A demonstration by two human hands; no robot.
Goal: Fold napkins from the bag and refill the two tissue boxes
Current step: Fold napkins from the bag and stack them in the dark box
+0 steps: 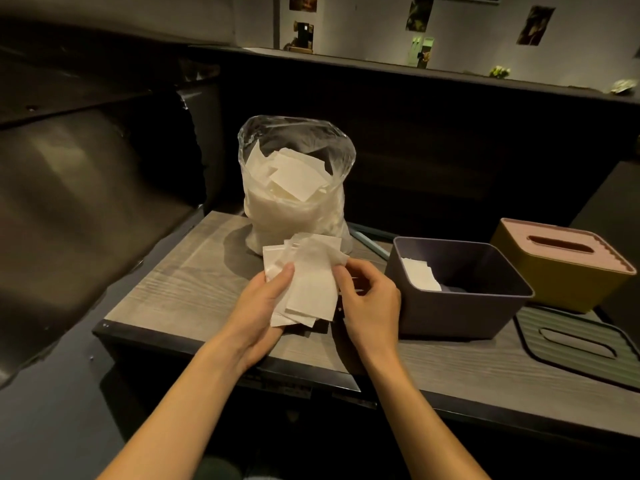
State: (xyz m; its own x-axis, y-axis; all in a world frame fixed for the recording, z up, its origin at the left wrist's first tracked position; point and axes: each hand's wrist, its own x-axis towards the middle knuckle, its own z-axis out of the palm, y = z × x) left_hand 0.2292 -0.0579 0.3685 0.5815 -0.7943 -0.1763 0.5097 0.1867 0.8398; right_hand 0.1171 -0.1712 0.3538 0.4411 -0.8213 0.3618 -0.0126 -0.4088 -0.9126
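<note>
A clear plastic bag (294, 188) full of white napkins stands at the back of the wooden table (180, 278). Just in front of it I hold a loose stack of white napkins (308, 282). My left hand (263, 310) supports the stack from below with its thumb on top. My right hand (369, 299) pinches the stack's right edge. To the right sits an open dark purple tissue box (460, 317) with a few napkins (420, 275) inside. Behind it stands a yellow tissue box (568, 271) with its pink slotted lid on.
A dark green slotted lid (581, 344) lies flat on the table at the right. A dark padded seat fills the left side. A dark partition wall rises behind the table, and the table's front edge runs just below my wrists.
</note>
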